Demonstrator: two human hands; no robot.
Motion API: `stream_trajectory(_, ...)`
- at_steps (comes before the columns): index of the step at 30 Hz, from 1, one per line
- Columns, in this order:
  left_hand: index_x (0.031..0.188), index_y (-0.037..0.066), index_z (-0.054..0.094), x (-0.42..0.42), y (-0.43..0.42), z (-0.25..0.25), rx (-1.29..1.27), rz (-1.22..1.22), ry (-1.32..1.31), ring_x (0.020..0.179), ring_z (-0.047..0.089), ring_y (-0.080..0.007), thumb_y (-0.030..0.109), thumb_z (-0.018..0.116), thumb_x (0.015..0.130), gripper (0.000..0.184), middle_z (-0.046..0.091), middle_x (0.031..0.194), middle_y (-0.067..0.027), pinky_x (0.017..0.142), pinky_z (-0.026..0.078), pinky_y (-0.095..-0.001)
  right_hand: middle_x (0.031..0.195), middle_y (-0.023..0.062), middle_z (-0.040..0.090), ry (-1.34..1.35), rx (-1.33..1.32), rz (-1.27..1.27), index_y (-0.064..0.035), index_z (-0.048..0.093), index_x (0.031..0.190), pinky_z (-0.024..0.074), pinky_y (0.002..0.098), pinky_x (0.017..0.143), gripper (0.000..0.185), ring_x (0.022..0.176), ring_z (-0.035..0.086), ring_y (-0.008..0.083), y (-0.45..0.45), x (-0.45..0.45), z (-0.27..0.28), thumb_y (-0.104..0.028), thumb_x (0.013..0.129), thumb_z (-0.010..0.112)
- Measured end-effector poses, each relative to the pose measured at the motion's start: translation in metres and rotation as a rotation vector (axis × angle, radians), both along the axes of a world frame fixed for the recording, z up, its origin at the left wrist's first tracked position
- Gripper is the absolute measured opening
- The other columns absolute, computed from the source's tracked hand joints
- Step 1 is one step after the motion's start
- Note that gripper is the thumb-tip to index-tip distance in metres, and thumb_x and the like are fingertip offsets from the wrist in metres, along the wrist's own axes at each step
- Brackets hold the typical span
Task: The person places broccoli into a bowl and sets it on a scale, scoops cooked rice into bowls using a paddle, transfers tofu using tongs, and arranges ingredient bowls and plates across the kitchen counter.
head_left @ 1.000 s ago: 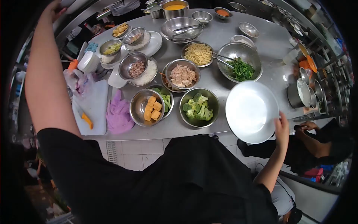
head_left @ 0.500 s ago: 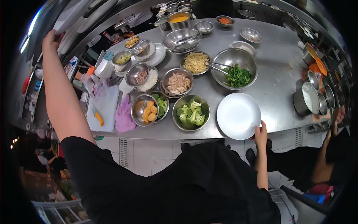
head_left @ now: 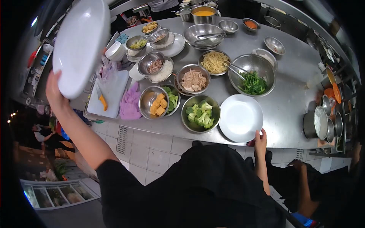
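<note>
My left hand (head_left: pixel 57 89) grips the lower rim of a large white plate (head_left: pixel 81 43), raised and tilted at the upper left. On the table's front edge lies a second, round white plate (head_left: pixel 241 118). My right hand (head_left: pixel 261 142) is closed on that plate's near right rim, its fingers partly hidden. Just left of this plate stands a steel bowl of broccoli (head_left: pixel 200 114). Beyond it are a bowl of leafy greens (head_left: pixel 254 83) with tongs and a bowl of shredded meat (head_left: pixel 194 80).
Bowls of noodles (head_left: pixel 215 62) and tofu-like cubes (head_left: pixel 159 105) stand on the steel table (head_left: pixel 289 110). A purple cloth (head_left: pixel 130 102) lies beside a white cutting board (head_left: pixel 108 93) with a yellow-handled knife (head_left: pixel 102 99). At right are steel pots (head_left: pixel 315 123) and a co-worker's arm (head_left: pixel 304 190).
My left hand has come down and nearer from the upper left, bringing the large white plate into full view. My right hand stays at the other plate's rim. The camera view has shifted.
</note>
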State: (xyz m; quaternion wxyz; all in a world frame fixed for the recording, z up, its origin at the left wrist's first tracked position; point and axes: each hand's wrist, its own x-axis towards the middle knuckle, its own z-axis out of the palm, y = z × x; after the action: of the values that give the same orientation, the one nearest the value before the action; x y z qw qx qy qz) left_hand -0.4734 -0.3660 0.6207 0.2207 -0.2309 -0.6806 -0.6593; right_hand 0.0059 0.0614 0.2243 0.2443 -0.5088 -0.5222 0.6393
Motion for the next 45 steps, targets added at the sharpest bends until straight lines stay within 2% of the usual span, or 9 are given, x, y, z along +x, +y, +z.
stream_trajectory(9, 0.114, -0.007, 0.056, 0.061, -0.063, -0.21, 0.03, 0.061, -0.604, 0.089, 0.061, -0.018, 0.007, 0.056, 0.086, 0.032, 0.063, 0.103, -0.0122, 0.081, 0.048, -0.0273, 0.094, 0.0057, 0.06, -0.034, 0.655, 0.021, -0.0024, 0.056, 0.12, 0.0478, 0.0236, 0.065, 0.028, 0.076, 0.056, 0.0094, 0.027, -0.042, 0.065, -0.011, 0.094, 0.052)
stream_trajectory(16, 0.109, -0.007, 0.057, 0.003, -0.106, -0.299, -0.018, 0.156, -0.575, 0.086, 0.061, -0.0176, 0.007, 0.05, 0.086, 0.028, 0.064, 0.098, -0.0111, 0.077, 0.049, -0.0278, 0.096, 0.0156, 0.067, -0.089, 0.962, 0.368, -0.0044, 0.065, 0.105, 0.0504, 0.0336, 0.076, 0.021, 0.084, 0.066, 0.0265, 0.026, -0.227, 0.147, -0.016, 0.09, 0.058)
stream_trajectory(21, 0.111, -0.007, 0.056, -0.061, -0.122, -0.333, -0.414, 0.515, -0.422, 0.08, 0.062, -0.0188, 0.012, 0.051, 0.086, 0.032, 0.064, 0.094, -0.0139, 0.072, 0.05, -0.0299, 0.097, 0.0173, 0.065, -0.125, 1.32, 0.745, -0.0065, 0.064, 0.1, 0.049, 0.0467, 0.081, 0.022, 0.092, 0.062, 0.0367, -0.016, -0.386, 0.139, -0.022, 0.088, 0.054)
stream_trajectory(24, 0.11, -0.006, 0.057, -0.037, -0.072, -0.271, -0.439, 0.622, -0.522, 0.077, 0.063, -0.0218, 0.014, 0.051, 0.086, 0.032, 0.064, 0.092, -0.016, 0.068, 0.051, -0.0337, 0.102, 0.0194, 0.066, -0.349, 1.27, 0.889, -0.0048, 0.064, 0.103, 0.0505, 0.0461, 0.082, 0.025, 0.095, 0.064, 0.0355, -0.034, -0.481, 0.111, -0.02, 0.086, 0.054)
stream_trajectory(28, 0.109, -0.007, 0.057, -0.061, -0.079, -0.285, -0.373, 0.676, -0.485, 0.078, 0.064, -0.0264, 0.015, 0.05, 0.086, 0.032, 0.064, 0.092, -0.0175, 0.069, 0.051, -0.038, 0.102, 0.0196, 0.068, -0.545, 1.181, 1.027, 0.0004, 0.065, 0.103, 0.0508, 0.046, 0.084, 0.027, 0.101, 0.065, 0.0325, -0.044, -0.545, 0.1, -0.015, 0.082, 0.056)
stream_trajectory(31, 0.11, -0.007, 0.057, -0.076, -0.084, -0.295, -0.563, 0.726, -0.299, 0.08, 0.064, -0.0302, 0.014, 0.05, 0.086, 0.033, 0.064, 0.095, -0.02, 0.072, 0.051, -0.0387, 0.098, 0.0221, 0.068, -0.762, 0.648, 1.3, 0.0053, 0.065, 0.104, 0.0534, 0.0468, 0.078, 0.029, 0.092, 0.068, 0.0338, -0.037, -0.589, 0.067, -0.013, 0.083, 0.055)
stream_trajectory(33, 0.111, -0.007, 0.056, -0.086, -0.081, -0.303, -0.578, 0.702, -0.209, 0.081, 0.064, -0.0324, 0.012, 0.05, 0.085, 0.033, 0.065, 0.098, -0.0216, 0.075, 0.051, -0.0387, 0.094, 0.024, 0.068, -0.426, 0.395, 1.074, 0.0074, 0.064, 0.103, 0.0577, 0.0457, 0.067, 0.028, 0.081, 0.069, 0.0353, -0.022, -0.604, 0.023, -0.009, 0.082, 0.055)
stream_trajectory(36, 0.113, -0.008, 0.056, -0.097, -0.067, -0.301, -0.551, 0.624, -0.301, 0.083, 0.065, -0.0325, 0.011, 0.051, 0.085, 0.033, 0.065, 0.101, -0.022, 0.077, 0.051, -0.0376, 0.092, 0.0234, 0.067, -0.204, 0.197, 1.087, 0.009, 0.061, 0.103, 0.0601, 0.0431, 0.058, 0.027, 0.07, 0.069, 0.0361, -0.031, -0.577, 0.071, -0.009, 0.083, 0.056)
stream_trajectory(45, 0.103, -0.005, 0.062, -0.149, 0.017, -0.319, -0.51, 0.317, -0.396, 0.087, 0.066, -0.0313, 0.016, 0.053, 0.083, 0.031, 0.068, 0.09, -0.0218, 0.077, 0.05, -0.0378, 0.098, 0.0185, 0.062, 0.066, 0.156, 0.837, 0.0083, 0.051, 0.109, 0.0602, 0.0369, 0.059, 0.032, 0.081, 0.067, 0.0281, 0.019, -0.536, 0.146, -0.013, 0.086, 0.057)
